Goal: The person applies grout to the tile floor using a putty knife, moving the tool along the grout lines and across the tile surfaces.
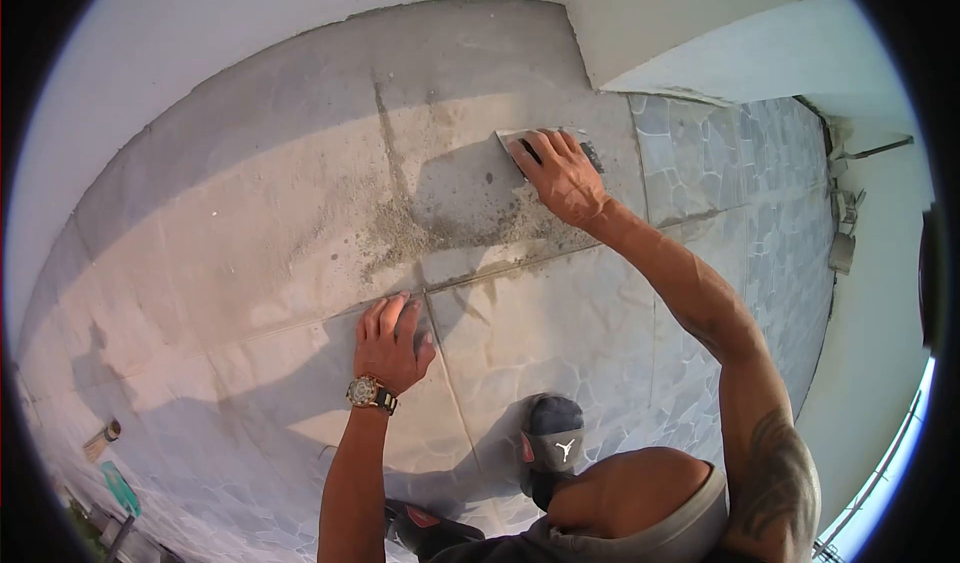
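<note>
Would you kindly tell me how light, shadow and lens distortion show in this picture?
Head view: strong fisheye bending curves the wall edges, and the corners go black; warm sunlight and broad shadows split the floor; the sky at lower right is pale and bright; fine detail at far left looks soft.

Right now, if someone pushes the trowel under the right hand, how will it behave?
The trowel is probably stiff: thin, straight-edged plate. Likely slides rather than rolls, being flat and low under the right hand. Loose grit nearby could make it drag.

Outdoor paved floor [300,213], sunlit, pale walls [700,23]
</note>
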`<action>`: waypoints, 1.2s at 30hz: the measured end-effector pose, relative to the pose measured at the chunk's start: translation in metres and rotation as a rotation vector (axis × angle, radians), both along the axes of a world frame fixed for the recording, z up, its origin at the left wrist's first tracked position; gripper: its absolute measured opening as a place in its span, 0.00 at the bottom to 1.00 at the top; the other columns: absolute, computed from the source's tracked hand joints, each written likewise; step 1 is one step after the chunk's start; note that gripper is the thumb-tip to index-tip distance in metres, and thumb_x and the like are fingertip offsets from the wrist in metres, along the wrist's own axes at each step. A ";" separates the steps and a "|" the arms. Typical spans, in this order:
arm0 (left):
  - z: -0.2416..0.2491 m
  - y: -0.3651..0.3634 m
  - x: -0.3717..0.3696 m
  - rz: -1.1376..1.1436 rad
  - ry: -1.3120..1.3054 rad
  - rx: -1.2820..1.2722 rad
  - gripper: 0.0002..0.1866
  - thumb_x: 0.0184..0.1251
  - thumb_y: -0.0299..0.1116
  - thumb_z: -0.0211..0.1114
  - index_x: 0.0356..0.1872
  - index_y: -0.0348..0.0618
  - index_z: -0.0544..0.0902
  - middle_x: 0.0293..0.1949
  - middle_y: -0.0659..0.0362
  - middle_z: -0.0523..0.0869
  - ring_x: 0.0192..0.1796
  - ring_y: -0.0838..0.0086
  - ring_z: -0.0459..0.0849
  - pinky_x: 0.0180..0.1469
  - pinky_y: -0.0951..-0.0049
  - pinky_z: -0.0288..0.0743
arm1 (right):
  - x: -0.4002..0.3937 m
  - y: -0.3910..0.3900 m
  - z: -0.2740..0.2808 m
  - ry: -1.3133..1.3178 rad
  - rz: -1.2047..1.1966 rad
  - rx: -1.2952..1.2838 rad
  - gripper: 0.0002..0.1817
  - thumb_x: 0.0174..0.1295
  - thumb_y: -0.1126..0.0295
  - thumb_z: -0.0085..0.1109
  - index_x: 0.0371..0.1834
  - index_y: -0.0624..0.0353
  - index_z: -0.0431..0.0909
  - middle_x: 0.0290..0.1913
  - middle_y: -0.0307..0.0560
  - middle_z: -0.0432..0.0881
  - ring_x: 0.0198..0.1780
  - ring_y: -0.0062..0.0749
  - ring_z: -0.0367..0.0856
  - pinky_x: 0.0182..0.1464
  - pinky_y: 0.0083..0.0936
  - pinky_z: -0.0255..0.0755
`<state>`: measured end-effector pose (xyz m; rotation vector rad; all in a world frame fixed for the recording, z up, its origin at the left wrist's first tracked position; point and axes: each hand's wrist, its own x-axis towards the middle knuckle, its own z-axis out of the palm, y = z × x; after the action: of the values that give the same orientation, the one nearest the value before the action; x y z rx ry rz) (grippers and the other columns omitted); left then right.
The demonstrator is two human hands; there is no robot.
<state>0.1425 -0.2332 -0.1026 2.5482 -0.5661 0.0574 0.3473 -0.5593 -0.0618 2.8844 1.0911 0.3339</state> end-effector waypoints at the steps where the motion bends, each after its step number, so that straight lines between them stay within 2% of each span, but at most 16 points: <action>1: 0.001 0.000 0.001 0.000 0.004 0.021 0.27 0.60 0.39 0.68 0.62 0.45 0.77 0.67 0.53 0.71 0.66 0.51 0.71 0.68 0.47 0.68 | 0.019 0.000 -0.005 -0.044 0.017 -0.005 0.22 0.64 0.73 0.56 0.62 0.62 0.75 0.50 0.50 0.75 0.56 0.45 0.77 0.64 0.43 0.72; 2: 0.001 -0.002 0.002 -0.004 0.010 0.036 0.27 0.60 0.40 0.68 0.62 0.46 0.77 0.67 0.54 0.70 0.66 0.53 0.71 0.68 0.48 0.69 | 0.050 0.002 -0.006 -0.008 -0.037 -0.011 0.20 0.65 0.72 0.56 0.61 0.60 0.76 0.51 0.51 0.75 0.57 0.46 0.77 0.64 0.43 0.73; 3: 0.002 -0.005 0.002 -0.009 0.018 0.047 0.27 0.60 0.40 0.68 0.62 0.46 0.77 0.67 0.54 0.71 0.66 0.53 0.71 0.68 0.48 0.69 | 0.085 0.001 -0.008 0.013 -0.088 -0.031 0.27 0.59 0.79 0.57 0.65 0.59 0.74 0.57 0.54 0.75 0.60 0.50 0.77 0.66 0.42 0.74; 4: 0.005 -0.005 0.001 -0.011 0.027 0.063 0.27 0.60 0.40 0.68 0.61 0.46 0.77 0.67 0.54 0.71 0.66 0.54 0.71 0.68 0.48 0.69 | 0.117 0.005 -0.002 0.063 -0.172 0.031 0.24 0.58 0.81 0.57 0.61 0.61 0.75 0.57 0.56 0.76 0.60 0.51 0.77 0.62 0.40 0.77; 8: 0.003 -0.002 0.003 -0.021 0.015 0.021 0.28 0.58 0.39 0.68 0.61 0.43 0.77 0.66 0.52 0.73 0.66 0.50 0.71 0.68 0.45 0.67 | 0.149 -0.019 -0.008 0.081 -0.068 0.074 0.25 0.55 0.84 0.58 0.58 0.59 0.78 0.56 0.54 0.79 0.60 0.54 0.78 0.61 0.40 0.77; 12: 0.003 -0.001 0.001 -0.002 0.025 0.026 0.28 0.58 0.39 0.68 0.61 0.44 0.77 0.66 0.52 0.73 0.66 0.50 0.71 0.68 0.45 0.66 | 0.110 -0.037 -0.001 0.066 -0.084 0.088 0.29 0.55 0.83 0.58 0.63 0.57 0.77 0.58 0.54 0.78 0.61 0.51 0.78 0.65 0.42 0.75; 15: 0.002 -0.004 0.004 0.000 0.023 0.030 0.29 0.58 0.39 0.68 0.62 0.44 0.76 0.66 0.52 0.73 0.66 0.50 0.71 0.67 0.46 0.67 | 0.064 -0.024 -0.002 0.080 0.024 -0.001 0.29 0.58 0.80 0.59 0.66 0.55 0.77 0.57 0.52 0.78 0.61 0.46 0.77 0.67 0.44 0.72; 16: 0.002 -0.004 0.002 0.001 0.026 0.036 0.29 0.58 0.39 0.68 0.62 0.44 0.76 0.66 0.52 0.73 0.66 0.50 0.71 0.67 0.46 0.67 | 0.045 -0.014 0.000 0.031 0.130 -0.049 0.23 0.62 0.73 0.58 0.63 0.59 0.79 0.52 0.47 0.78 0.57 0.41 0.78 0.64 0.42 0.73; 18: 0.002 -0.003 0.002 0.005 0.032 0.047 0.29 0.58 0.39 0.68 0.62 0.44 0.76 0.65 0.53 0.73 0.66 0.50 0.71 0.67 0.46 0.67 | 0.047 -0.002 -0.004 -0.010 0.180 -0.007 0.23 0.62 0.73 0.58 0.62 0.61 0.78 0.52 0.47 0.78 0.57 0.42 0.78 0.65 0.41 0.72; 21: 0.003 -0.004 0.001 -0.010 0.039 0.042 0.28 0.58 0.40 0.69 0.61 0.45 0.77 0.65 0.53 0.73 0.66 0.51 0.70 0.67 0.45 0.68 | 0.134 0.002 -0.008 -0.107 0.034 -0.090 0.18 0.64 0.73 0.55 0.58 0.63 0.78 0.53 0.49 0.79 0.58 0.44 0.77 0.66 0.38 0.73; 24: 0.004 -0.004 0.002 -0.013 0.016 0.031 0.29 0.58 0.40 0.69 0.62 0.45 0.76 0.66 0.53 0.72 0.66 0.51 0.70 0.66 0.45 0.68 | 0.124 -0.003 0.001 0.068 -0.004 0.019 0.18 0.64 0.73 0.55 0.58 0.63 0.78 0.54 0.49 0.79 0.58 0.45 0.78 0.66 0.38 0.74; 26: 0.001 -0.003 0.001 -0.008 0.032 0.053 0.29 0.57 0.40 0.69 0.62 0.45 0.76 0.66 0.52 0.71 0.66 0.51 0.70 0.66 0.45 0.68 | 0.067 -0.005 -0.007 0.018 0.071 -0.003 0.18 0.63 0.75 0.56 0.57 0.65 0.79 0.53 0.48 0.78 0.56 0.45 0.78 0.66 0.40 0.74; 28: 0.004 0.000 0.003 0.001 0.028 0.063 0.30 0.57 0.40 0.69 0.63 0.46 0.76 0.67 0.53 0.71 0.66 0.51 0.71 0.66 0.45 0.68 | 0.047 -0.001 -0.007 -0.017 0.149 -0.056 0.18 0.64 0.75 0.55 0.57 0.66 0.78 0.52 0.48 0.77 0.56 0.45 0.77 0.66 0.40 0.73; 32: 0.003 -0.004 0.003 -0.017 -0.001 0.026 0.31 0.57 0.40 0.69 0.63 0.46 0.75 0.67 0.53 0.71 0.66 0.52 0.71 0.66 0.46 0.68 | 0.156 0.007 -0.013 -0.036 -0.077 -0.085 0.12 0.62 0.77 0.56 0.48 0.62 0.77 0.52 0.53 0.77 0.57 0.48 0.76 0.61 0.37 0.73; 34: 0.004 -0.002 0.002 -0.020 0.002 0.052 0.32 0.56 0.40 0.70 0.64 0.46 0.74 0.67 0.53 0.71 0.66 0.52 0.71 0.67 0.46 0.67 | 0.154 0.021 -0.003 0.061 -0.119 -0.122 0.12 0.64 0.76 0.54 0.50 0.63 0.77 0.53 0.53 0.76 0.57 0.48 0.76 0.64 0.38 0.73; 36: 0.002 -0.003 0.001 -0.013 0.028 0.050 0.32 0.56 0.40 0.70 0.64 0.47 0.74 0.67 0.54 0.71 0.66 0.52 0.71 0.67 0.46 0.67 | 0.108 0.023 -0.002 0.113 0.004 -0.125 0.12 0.66 0.75 0.53 0.52 0.63 0.77 0.54 0.53 0.75 0.57 0.47 0.76 0.67 0.39 0.72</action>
<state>0.1438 -0.2359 -0.1003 2.5894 -0.5801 0.0036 0.4551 -0.5359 -0.0635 2.8207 1.0914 0.0996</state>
